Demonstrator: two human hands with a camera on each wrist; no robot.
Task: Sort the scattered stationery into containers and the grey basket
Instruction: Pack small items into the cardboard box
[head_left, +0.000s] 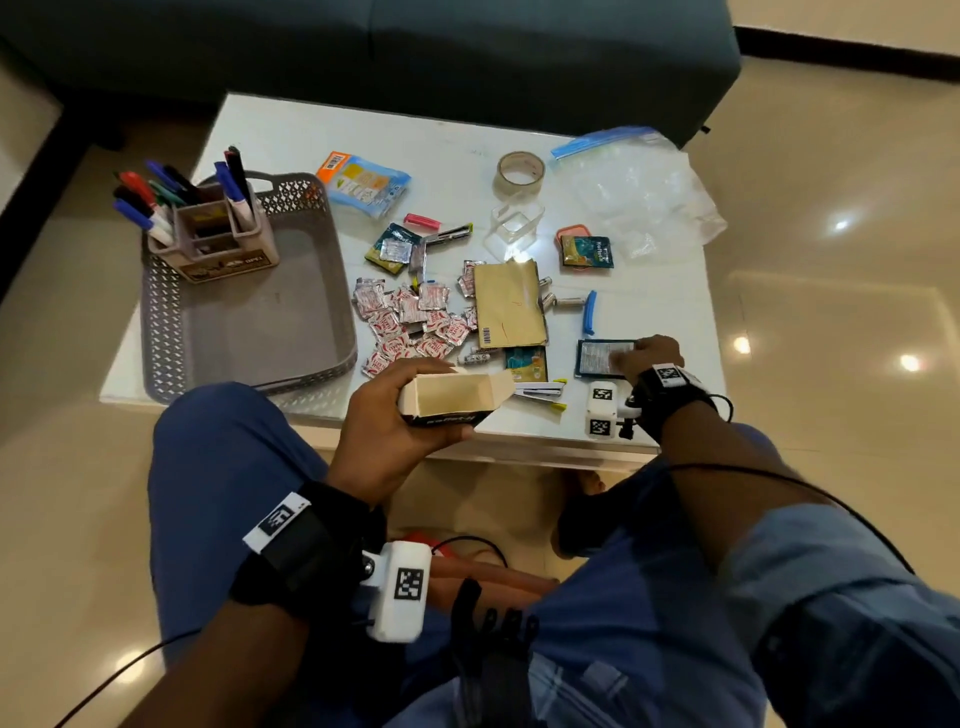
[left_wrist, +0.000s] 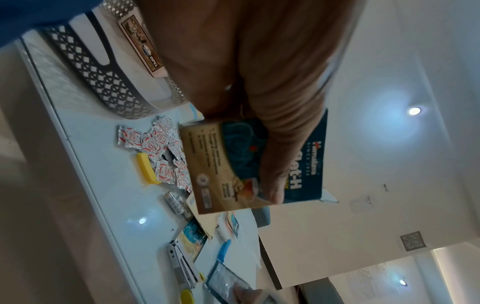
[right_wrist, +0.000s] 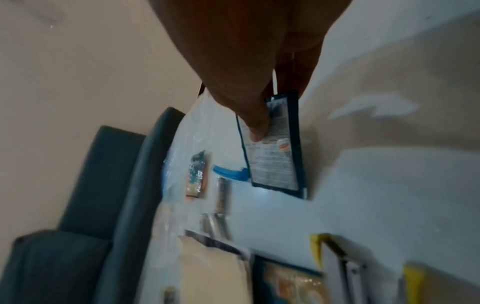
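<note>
My left hand (head_left: 382, 413) grips a small open cardboard box (head_left: 452, 397) just above the table's front edge, its open mouth facing up and nothing visible inside. The left wrist view shows the printed blue and tan face of the box (left_wrist: 228, 164) under my fingers (left_wrist: 272, 164). My right hand (head_left: 649, 356) pinches the right end of a flat blue-edged sachet (head_left: 597, 357) lying at the front right of the white table (head_left: 447, 140). In the right wrist view my thumb (right_wrist: 255, 127) lies on the sachet (right_wrist: 275, 164). The grey basket (head_left: 171, 312) stands at the left.
A pen holder (head_left: 218, 249) full of markers stands in the basket's far corner. Chilli flake sachets (head_left: 410, 322), a brown envelope (head_left: 509, 304), a stapler (head_left: 537, 389), a blue clip (head_left: 589, 312), a tape roll (head_left: 519, 169) and a clear zip bag (head_left: 639, 187) cover the table. A sofa stands behind.
</note>
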